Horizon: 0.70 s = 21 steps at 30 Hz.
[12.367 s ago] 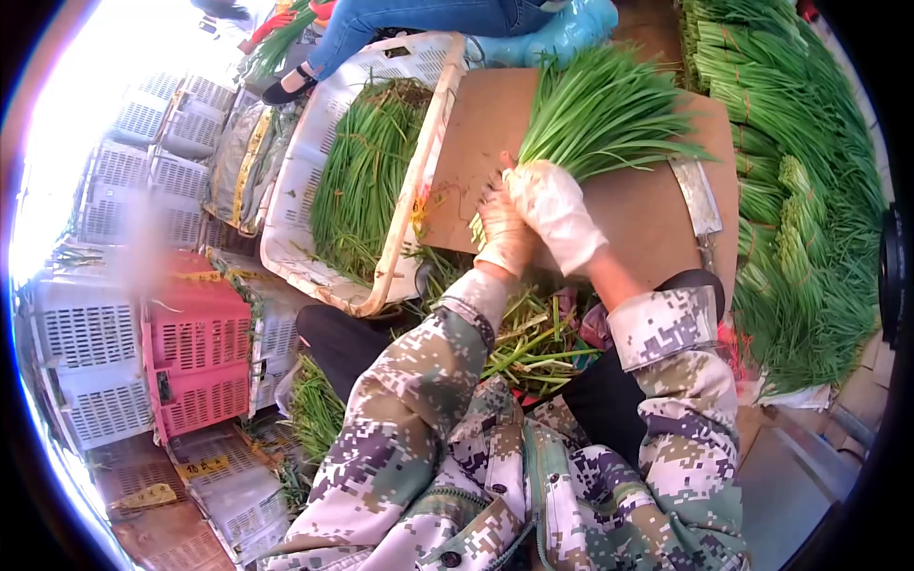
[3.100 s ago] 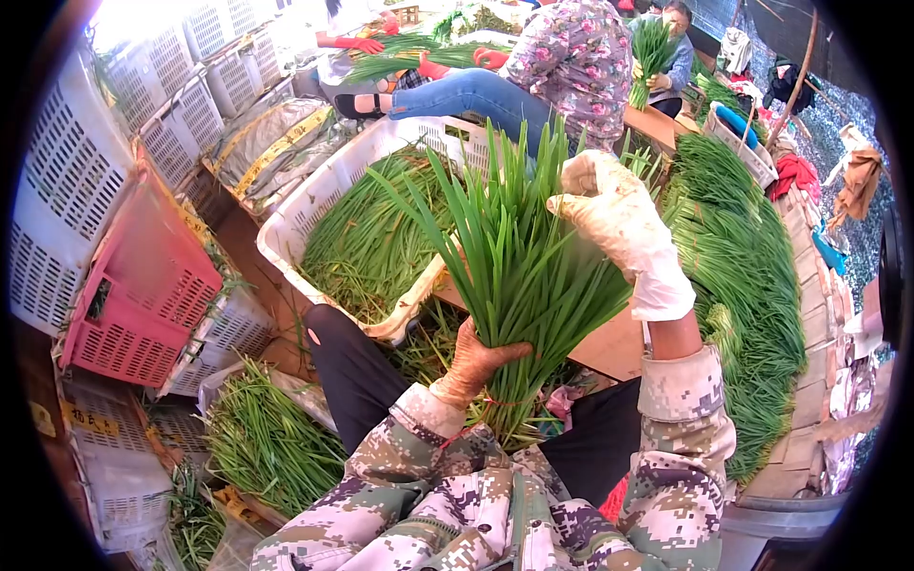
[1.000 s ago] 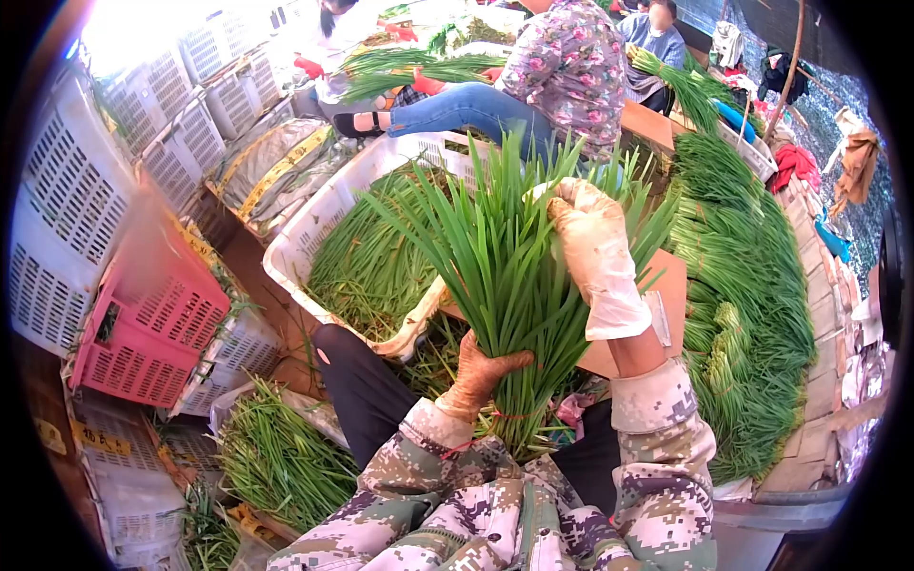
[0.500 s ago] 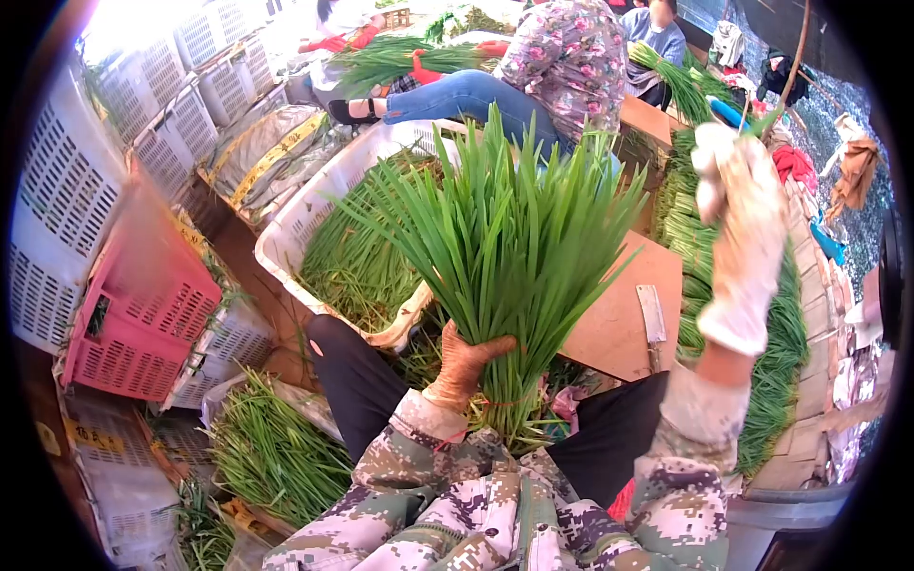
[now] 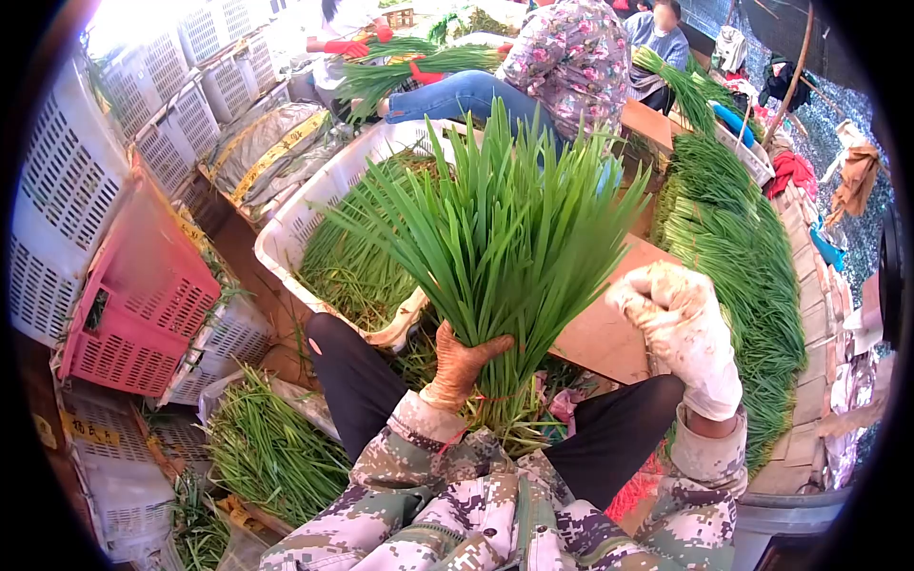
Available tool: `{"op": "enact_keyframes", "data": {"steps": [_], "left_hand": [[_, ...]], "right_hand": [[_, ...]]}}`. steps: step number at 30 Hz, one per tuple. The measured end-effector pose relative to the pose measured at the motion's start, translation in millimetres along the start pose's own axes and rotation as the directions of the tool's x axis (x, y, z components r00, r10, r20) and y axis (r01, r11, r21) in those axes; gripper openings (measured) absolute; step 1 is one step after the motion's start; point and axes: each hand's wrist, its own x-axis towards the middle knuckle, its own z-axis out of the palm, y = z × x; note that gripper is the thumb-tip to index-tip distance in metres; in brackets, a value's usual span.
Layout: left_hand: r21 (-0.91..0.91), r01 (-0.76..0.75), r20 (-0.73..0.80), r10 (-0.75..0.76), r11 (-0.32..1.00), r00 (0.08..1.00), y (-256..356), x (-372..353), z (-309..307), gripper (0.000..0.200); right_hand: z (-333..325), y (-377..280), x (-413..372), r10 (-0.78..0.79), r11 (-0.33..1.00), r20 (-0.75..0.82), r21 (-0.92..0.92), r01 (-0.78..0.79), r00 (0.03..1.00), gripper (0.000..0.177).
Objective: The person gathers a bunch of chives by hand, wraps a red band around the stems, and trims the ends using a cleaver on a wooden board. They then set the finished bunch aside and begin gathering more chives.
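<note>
A thick bunch of chives (image 5: 505, 238) stands upright in front of me, its long green leaves fanned out at the top. My left hand (image 5: 462, 366), in a stained brown glove, is wrapped round its lower part. Just below the hand a thin red tie (image 5: 500, 398) crosses the stems. To the right of the bunch, apart from it, my right hand (image 5: 681, 328) wears a dirty white glove. Its fingers are curled together; what they hold, if anything, is hidden. Behind it lies a wooden board (image 5: 609, 328), partly covered by the hand.
A white crate (image 5: 276, 243) of loose chives stands ahead. Chive bundles (image 5: 743, 285) line the right side, and more chives (image 5: 276, 447) lie at lower left. Pink (image 5: 143, 333) and white crates (image 5: 57, 228) are stacked left. Co-workers sit at the back. Red strings (image 5: 633, 490) hang by my right knee.
My right hand has come down from its raised position at the upper right to beside the bunch, now covering the cleaver on the board. My left hand keeps its hold on the chives.
</note>
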Motion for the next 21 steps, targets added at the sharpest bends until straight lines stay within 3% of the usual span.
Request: {"op": "enact_keyframes", "data": {"steps": [1, 4, 5, 7, 9, 11, 12, 15, 16, 17, 19, 21], "left_hand": [[0.058, -0.040, -0.002, 0.040, 0.998, 0.999, 1.5, -0.9, 1.3, 0.050], [0.144, -0.105, -0.006, 0.107, 0.984, 0.994, 0.3, -1.1, 1.6, 0.049], [0.177, -0.133, -0.010, 0.137, 0.975, 0.991, -0.6, -0.7, 1.6, 0.049], [0.206, -0.141, -0.014, 0.147, 0.968, 0.989, -2.4, -0.2, 1.3, 0.049], [0.235, -0.147, -0.018, 0.156, 0.961, 0.988, -5.0, -0.2, 0.9, 0.049], [0.236, -0.144, 0.001, 0.148, 0.961, 0.989, -7.8, -0.5, 0.8, 0.049], [0.235, -0.142, 0.004, 0.145, 0.962, 0.989, -8.4, -0.8, 1.6, 0.049], [0.212, -0.155, 0.010, 0.157, 0.965, 0.988, -8.3, -1.9, 3.9, 0.049], [0.178, -0.135, 0.006, 0.136, 0.975, 0.991, -8.1, -2.3, 4.3, 0.049], [0.144, -0.113, 0.002, 0.114, 0.983, 0.993, -7.8, -2.8, 4.9, 0.049], [0.111, -0.076, 0.000, 0.077, 0.991, 0.997, -5.5, -3.5, 5.3, 0.050], [0.086, -0.037, 0.008, 0.037, 0.996, 0.999, -4.2, -5.1, 6.5, 0.050]], "right_hand": [[0.9, -2.0, 3.7, 0.005, 1.000, 0.001, -0.004, -0.005, 1.000, 0.008], [3.3, -21.7, 18.4, 0.206, 0.940, -0.170, 0.308, -0.146, 0.964, 0.011], [5.4, -27.6, 23.0, 0.207, 0.941, -0.169, 0.305, -0.148, 0.964, 0.011], [8.7, -35.8, 31.6, 0.159, 0.930, -0.356, 0.368, -0.018, 0.921, 0.013], [10.6, -40.6, 40.1, 0.117, 0.951, -0.324, 0.310, -0.011, 0.939, 0.016], [19.5, -33.4, 51.9, -0.182, 0.979, -0.367, 0.016, 0.202, 0.912, 0.018], [20.1, -24.0, 59.6, -0.362, 0.927, -0.338, -0.229, 0.297, 0.869, 0.032], [30.5, 6.9, 73.4, -0.255, 0.952, -0.358, -0.253, 0.170, 0.898, 0.046], [28.5, 12.3, 73.2, -0.242, 0.954, -0.346, -0.257, 0.157, 0.907, 0.060], [27.7, 14.8, 71.4, -0.244, 0.953, -0.344, -0.259, 0.158, 0.907, 0.060], [24.9, 11.6, 65.6, -0.154, 0.988, -0.337, -0.082, 0.134, 0.929, 0.066], [22.3, 10.1, 62.8, -0.167, 0.986, -0.345, -0.077, 0.150, 0.924, 0.068]]}}
